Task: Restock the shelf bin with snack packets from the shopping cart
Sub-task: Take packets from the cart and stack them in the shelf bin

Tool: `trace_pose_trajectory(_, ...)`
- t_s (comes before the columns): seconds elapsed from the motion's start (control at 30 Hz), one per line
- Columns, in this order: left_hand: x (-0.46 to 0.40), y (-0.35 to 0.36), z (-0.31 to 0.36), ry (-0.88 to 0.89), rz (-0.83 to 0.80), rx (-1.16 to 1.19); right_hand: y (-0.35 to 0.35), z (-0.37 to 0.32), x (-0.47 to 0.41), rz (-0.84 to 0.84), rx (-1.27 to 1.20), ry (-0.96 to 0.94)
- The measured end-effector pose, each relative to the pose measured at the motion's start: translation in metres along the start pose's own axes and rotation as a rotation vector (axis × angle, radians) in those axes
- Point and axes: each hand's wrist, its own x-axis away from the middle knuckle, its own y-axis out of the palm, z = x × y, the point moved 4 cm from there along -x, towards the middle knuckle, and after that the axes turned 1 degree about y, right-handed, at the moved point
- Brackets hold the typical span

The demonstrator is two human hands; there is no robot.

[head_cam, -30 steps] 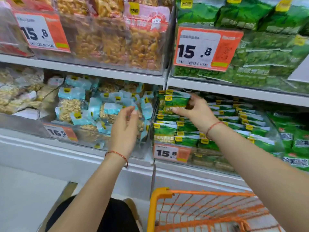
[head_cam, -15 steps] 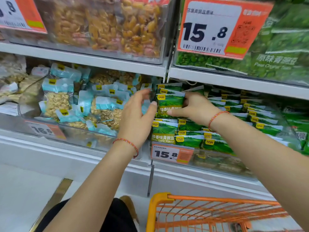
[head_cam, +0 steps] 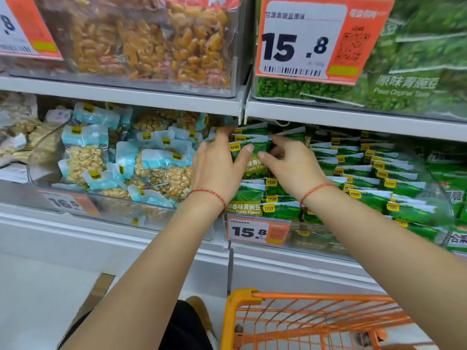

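The snack packet is green with a white serrated top edge and a yellow logo tag; "Garlic Flavor" is printed on its face. It is held upright at the left end of the shelf bin, atop the stacked rows. The shelf bin is a clear-fronted container on the lower shelf, filled with matching green packets arranged in overlapping rows, and a 15.8 price tag is fixed to its front. The shopping cart is orange, of wire mesh, and is positioned directly below the bin
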Motion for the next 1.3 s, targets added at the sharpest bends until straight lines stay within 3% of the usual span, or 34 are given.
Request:
trace_pose_trajectory(0.13, -0.006, 0.003, 0.003, 0.057, -0.002, -0.124, 0.000, -0.003, -0.001, 0.017, 0.056, 0.007)
trace_pose_trajectory(0.3, -0.014, 0.010, -0.005, -0.072, -0.095, 0.203, 0.002, -0.001, -0.001, 0.039, 0.030, 0.019)
trace_pose_trajectory(0.43, -0.018, 0.013, -0.005, -0.074, -0.124, 0.235, -0.001, -0.002, 0.002, 0.020, 0.091, 0.012)
trace_pose_trajectory(0.53, -0.018, 0.012, -0.004, -0.079, -0.143, 0.195, -0.024, 0.006, 0.002, 0.124, 0.091, 0.011)
trace_pose_trajectory(0.63, -0.013, 0.009, -0.003, -0.064, -0.146, 0.195, -0.045, 0.023, 0.002, 0.212, 0.253, -0.026)
trace_pose_trajectory(0.87, -0.008, 0.010, -0.002, -0.033, -0.099, 0.184, -0.052, 0.040, -0.014, 0.104, 0.360, -0.031)
trace_pose_trajectory(1.03, -0.006, 0.006, 0.000, 0.005, -0.080, 0.132, -0.061, 0.050, -0.018, 0.221, 0.250, 0.092)
trace_pose_trajectory(1.17, 0.008, 0.002, 0.000, -0.008, -0.070, 0.189, -0.058, 0.046, -0.009, 0.200, 0.114, 0.024)
trace_pose_trajectory(1.3, 0.025, -0.005, 0.003, 0.006, -0.052, 0.173, -0.059, 0.043, -0.002, 0.236, 0.212, -0.029)
